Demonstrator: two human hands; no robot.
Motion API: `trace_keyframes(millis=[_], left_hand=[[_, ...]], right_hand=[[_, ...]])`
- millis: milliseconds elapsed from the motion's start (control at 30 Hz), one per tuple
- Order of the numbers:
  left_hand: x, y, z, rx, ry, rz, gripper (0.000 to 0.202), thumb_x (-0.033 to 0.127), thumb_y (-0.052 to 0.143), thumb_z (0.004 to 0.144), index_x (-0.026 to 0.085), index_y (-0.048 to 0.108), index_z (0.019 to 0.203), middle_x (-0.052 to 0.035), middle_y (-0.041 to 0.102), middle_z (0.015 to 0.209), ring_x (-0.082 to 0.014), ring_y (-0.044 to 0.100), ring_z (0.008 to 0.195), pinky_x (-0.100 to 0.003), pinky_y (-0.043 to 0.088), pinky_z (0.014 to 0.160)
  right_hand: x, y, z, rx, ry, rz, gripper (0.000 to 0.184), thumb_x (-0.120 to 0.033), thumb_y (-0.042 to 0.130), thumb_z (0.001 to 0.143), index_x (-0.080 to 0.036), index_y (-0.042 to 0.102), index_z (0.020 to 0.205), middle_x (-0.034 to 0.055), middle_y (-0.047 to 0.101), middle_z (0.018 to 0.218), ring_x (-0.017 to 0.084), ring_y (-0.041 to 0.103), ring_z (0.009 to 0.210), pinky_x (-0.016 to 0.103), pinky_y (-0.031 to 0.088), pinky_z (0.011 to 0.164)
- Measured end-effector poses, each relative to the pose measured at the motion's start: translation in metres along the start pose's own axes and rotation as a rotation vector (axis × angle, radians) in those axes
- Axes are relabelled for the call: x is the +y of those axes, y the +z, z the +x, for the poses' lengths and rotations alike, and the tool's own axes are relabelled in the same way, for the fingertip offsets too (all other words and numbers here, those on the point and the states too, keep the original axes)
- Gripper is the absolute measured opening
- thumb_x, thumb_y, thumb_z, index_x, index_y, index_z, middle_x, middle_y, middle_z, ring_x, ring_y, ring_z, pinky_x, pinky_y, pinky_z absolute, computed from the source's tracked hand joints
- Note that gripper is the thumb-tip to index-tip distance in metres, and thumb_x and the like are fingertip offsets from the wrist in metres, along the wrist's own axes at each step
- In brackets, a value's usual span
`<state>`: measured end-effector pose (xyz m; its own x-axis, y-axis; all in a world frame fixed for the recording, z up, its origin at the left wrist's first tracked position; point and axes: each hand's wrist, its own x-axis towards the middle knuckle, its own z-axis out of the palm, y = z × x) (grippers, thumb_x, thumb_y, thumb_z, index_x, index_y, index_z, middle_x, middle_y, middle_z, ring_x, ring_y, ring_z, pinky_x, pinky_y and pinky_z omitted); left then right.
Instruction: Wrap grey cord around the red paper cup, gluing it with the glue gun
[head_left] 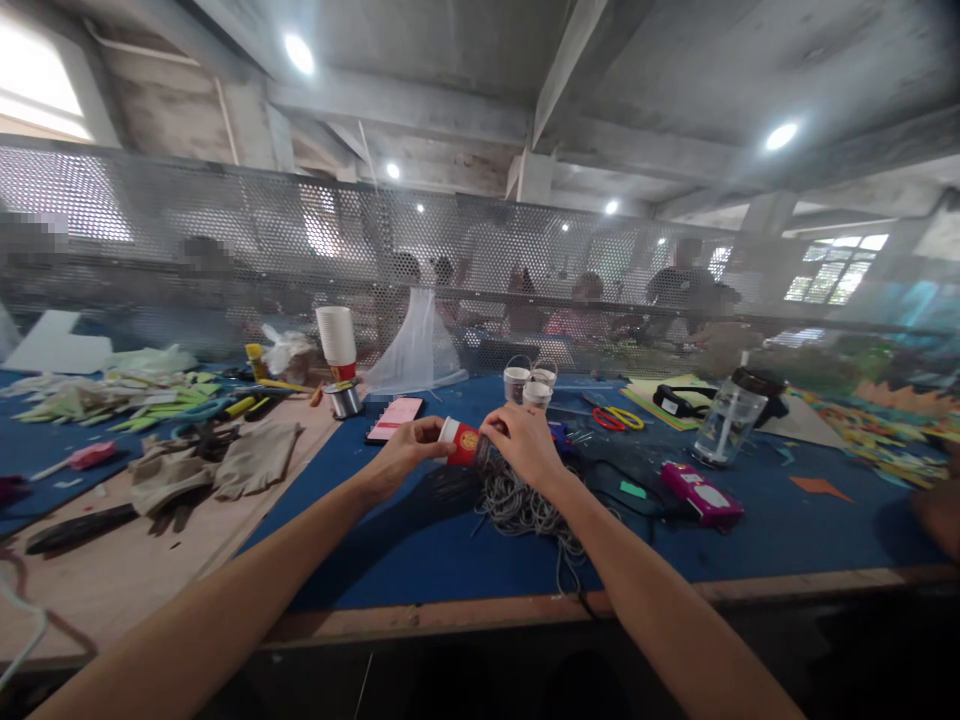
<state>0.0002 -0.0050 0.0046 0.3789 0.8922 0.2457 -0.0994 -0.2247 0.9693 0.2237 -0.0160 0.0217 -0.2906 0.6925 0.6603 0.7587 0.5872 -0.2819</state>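
Observation:
My left hand [405, 450] and my right hand [525, 442] together hold a red paper cup [462, 443] lying on its side above the blue mat [420, 545]. The left fingers grip its white rim end. The right fingers close over its other end, where grey cord is wound round the cup. A loose tangle of grey cord [525, 510] lies on the mat just under my right hand and trails toward the table's near edge.
A pink phone [395, 417] lies behind the cup. Three cord-wrapped cups [529, 383], a stack of paper cups [337, 340], red-and-yellow scissors [617, 417], a clear bottle [726, 420] and a pink cutter [701, 493] stand around. Gloves [225, 462] lie left. People sit behind a mesh screen [480, 270].

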Motion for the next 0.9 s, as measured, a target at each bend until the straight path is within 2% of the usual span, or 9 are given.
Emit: trace_keyframes(millis=[233, 400, 567, 633, 733, 900], left_hand=[[-0.001, -0.001, 0.001, -0.001, -0.008, -0.029, 0.022, 0.028, 0.086, 0.068, 0.020, 0.074, 0.085, -0.0018, 0.072, 0.083, -0.0156, 0.062, 0.076, -0.027, 0.045, 0.073], [-0.004, -0.004, 0.003, 0.034, -0.001, -0.072, 0.026, 0.027, 0.087, 0.068, 0.018, 0.075, 0.089, -0.0036, 0.073, 0.088, -0.0175, 0.064, 0.082, -0.029, 0.046, 0.080], [-0.009, -0.009, 0.007, 0.083, 0.005, -0.123, 0.029, 0.024, 0.087, 0.066, 0.018, 0.077, 0.093, -0.0055, 0.074, 0.092, -0.0188, 0.065, 0.084, -0.030, 0.047, 0.080], [-0.009, -0.010, 0.007, 0.103, 0.005, -0.141, 0.029, 0.023, 0.087, 0.067, 0.018, 0.077, 0.094, -0.0058, 0.074, 0.093, -0.0187, 0.065, 0.084, -0.030, 0.047, 0.080], [-0.008, -0.011, 0.007, 0.124, 0.010, -0.172, 0.029, 0.022, 0.086, 0.066, 0.018, 0.078, 0.093, -0.0054, 0.075, 0.091, -0.0177, 0.065, 0.081, -0.029, 0.048, 0.079], [-0.006, -0.012, 0.007, 0.150, 0.010, -0.196, 0.030, 0.020, 0.086, 0.066, 0.018, 0.078, 0.095, -0.0065, 0.075, 0.093, -0.0186, 0.067, 0.083, -0.030, 0.048, 0.079]], right_hand=[[0.004, 0.000, 0.001, 0.047, 0.050, 0.029, 0.015, -0.029, 0.061, 0.096, -0.022, 0.072, 0.088, 0.0016, 0.069, 0.088, 0.017, 0.062, 0.085, 0.034, 0.038, 0.088], [0.017, 0.005, 0.005, 0.098, 0.156, 0.295, 0.025, -0.031, 0.049, 0.100, -0.021, 0.072, 0.097, 0.0042, 0.073, 0.093, 0.018, 0.066, 0.087, 0.030, 0.047, 0.083], [0.029, 0.013, 0.010, 0.151, 0.203, 0.484, 0.040, -0.046, 0.040, 0.102, -0.018, 0.070, 0.102, 0.0084, 0.073, 0.101, 0.021, 0.067, 0.099, 0.033, 0.050, 0.091], [0.029, 0.015, 0.010, 0.130, 0.230, 0.537, 0.045, -0.053, 0.041, 0.101, -0.018, 0.069, 0.104, 0.0097, 0.073, 0.105, 0.022, 0.067, 0.103, 0.034, 0.050, 0.095], [0.025, 0.015, 0.009, 0.024, 0.261, 0.599, 0.050, -0.060, 0.047, 0.096, -0.017, 0.067, 0.111, 0.0103, 0.071, 0.113, 0.023, 0.066, 0.107, 0.035, 0.049, 0.097], [0.015, 0.013, 0.005, -0.112, 0.261, 0.620, 0.054, -0.057, 0.065, 0.087, -0.017, 0.061, 0.124, 0.0115, 0.068, 0.121, 0.022, 0.066, 0.107, 0.035, 0.051, 0.095]])
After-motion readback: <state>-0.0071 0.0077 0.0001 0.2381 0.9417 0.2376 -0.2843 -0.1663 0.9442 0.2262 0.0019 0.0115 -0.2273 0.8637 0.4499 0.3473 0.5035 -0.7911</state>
